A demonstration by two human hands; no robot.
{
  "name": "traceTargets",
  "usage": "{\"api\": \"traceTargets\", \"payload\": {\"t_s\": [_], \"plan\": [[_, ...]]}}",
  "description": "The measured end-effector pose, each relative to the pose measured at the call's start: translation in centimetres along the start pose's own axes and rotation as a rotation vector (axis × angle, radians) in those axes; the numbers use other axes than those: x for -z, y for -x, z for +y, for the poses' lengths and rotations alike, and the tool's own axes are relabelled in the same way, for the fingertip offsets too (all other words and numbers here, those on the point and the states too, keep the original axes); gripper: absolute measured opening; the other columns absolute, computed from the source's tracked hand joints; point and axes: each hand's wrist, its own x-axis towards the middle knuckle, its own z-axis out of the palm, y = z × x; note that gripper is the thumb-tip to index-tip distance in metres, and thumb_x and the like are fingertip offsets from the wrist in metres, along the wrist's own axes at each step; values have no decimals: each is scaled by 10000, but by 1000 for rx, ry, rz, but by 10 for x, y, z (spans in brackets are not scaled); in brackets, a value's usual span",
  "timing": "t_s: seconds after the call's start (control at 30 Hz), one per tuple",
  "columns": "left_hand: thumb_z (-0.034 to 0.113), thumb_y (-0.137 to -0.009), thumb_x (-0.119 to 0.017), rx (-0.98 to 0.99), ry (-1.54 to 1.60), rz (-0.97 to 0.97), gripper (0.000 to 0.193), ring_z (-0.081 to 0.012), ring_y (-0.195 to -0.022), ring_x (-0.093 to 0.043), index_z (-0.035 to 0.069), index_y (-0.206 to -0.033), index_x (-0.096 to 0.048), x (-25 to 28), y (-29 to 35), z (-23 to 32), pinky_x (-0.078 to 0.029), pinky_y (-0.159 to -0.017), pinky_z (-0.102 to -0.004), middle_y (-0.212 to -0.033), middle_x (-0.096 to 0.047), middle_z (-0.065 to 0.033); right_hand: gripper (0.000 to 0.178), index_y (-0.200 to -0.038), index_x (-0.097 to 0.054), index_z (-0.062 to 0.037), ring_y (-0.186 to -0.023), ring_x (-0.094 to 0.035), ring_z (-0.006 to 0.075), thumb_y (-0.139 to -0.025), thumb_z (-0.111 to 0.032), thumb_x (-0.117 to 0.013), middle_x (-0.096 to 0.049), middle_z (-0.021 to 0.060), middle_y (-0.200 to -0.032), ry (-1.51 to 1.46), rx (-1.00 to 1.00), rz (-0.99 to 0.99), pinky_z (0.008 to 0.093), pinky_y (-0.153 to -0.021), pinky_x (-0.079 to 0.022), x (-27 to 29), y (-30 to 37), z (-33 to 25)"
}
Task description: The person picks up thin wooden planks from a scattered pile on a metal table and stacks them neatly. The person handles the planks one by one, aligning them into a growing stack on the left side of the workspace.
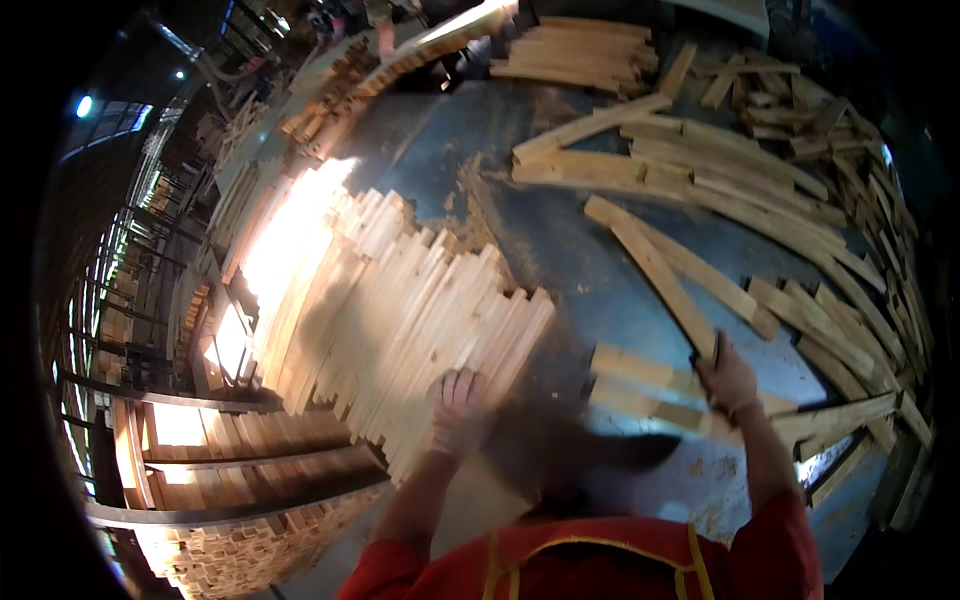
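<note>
My left hand (460,408) rests on a broad row of pale wooden slats (410,310) laid side by side, near the row's right edge. Its fingers lie on the wood without gripping a piece. To the right, my right hand (728,380) is closed around the near end of a wooden board (655,270), which slants away to the far left over the dark metal table (540,240). Close by that hand lie two short boards (640,370), blurred and partly covered by the hand and wrist. Another board (705,275) lies just right of the held one.
Long loose boards (700,170) spread over the table's far right, beside a jumbled heap (800,110). A neat stack (580,50) stands at the back. On the left, a rack (250,455) holds more wood. Strong sunlight glares on the slats' left side. Sawdust lies scattered on the metal.
</note>
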Motion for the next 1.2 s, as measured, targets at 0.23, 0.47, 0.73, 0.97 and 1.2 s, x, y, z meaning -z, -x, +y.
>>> {"api": "traceTargets", "payload": {"t_s": [0.23, 0.47, 0.73, 0.97, 1.2], "plan": [[396, -769, -821, -50, 29, 78, 773, -421, -1387, -442, 100, -1447, -600, 11, 20, -2, -347, -1177, -582, -1448, -518, -156, 836, -1658, -392, -49, -1074, -744, 413, -1000, -499, -642, -738, 270, -1262, -495, -112, -18, 488, -928, -572, -35, 69, -24], [503, -962, -686, 133, 258, -258, 733, -421, -1498, -368, 103, -1555, -524, 7, 15, 14, -268, -1257, -554, -1608, -451, -177, 623, -1158, -743, 26, -1097, -702, 489, -1008, -552, -568, -741, 323, -1087, -527, -69, -425, 538, -959, -535, -126, 163, -214], [339, -879, -745, -8, -78, -256, 904, -388, -1568, -287, 97, -1658, -357, -9, 50, 13, -203, -1300, -539, -1693, -338, -142, 669, -1352, -573, -82, -1171, -663, 423, -830, -459, -758, -703, 217, -1215, -157, 511, -234, 531, -989, -512, -94, 168, -197], [477, -829, -782, -60, -3, -284, 976, -395, -1548, -321, 103, -1640, -389, 13, 40, 30, -205, -1298, -543, -1660, -387, -160, 872, -1534, -481, -187, -1256, -604, 331, -786, -401, -875, -623, 131, -1362, 594, 188, -235, 477, -1001, -488, -14, 169, -41], [723, -774, -757, -512, -51, -424, 1139, -415, -1597, -259, 150, -1675, -362, 2, 52, 153, -122, -1322, -573, -1692, -363, -184, 636, -1376, -612, -164, -1212, -612, 326, -787, -318, -794, -661, 124, -1225, 135, 346, 92, 497, -1034, -493, -50, 196, -49]]}}
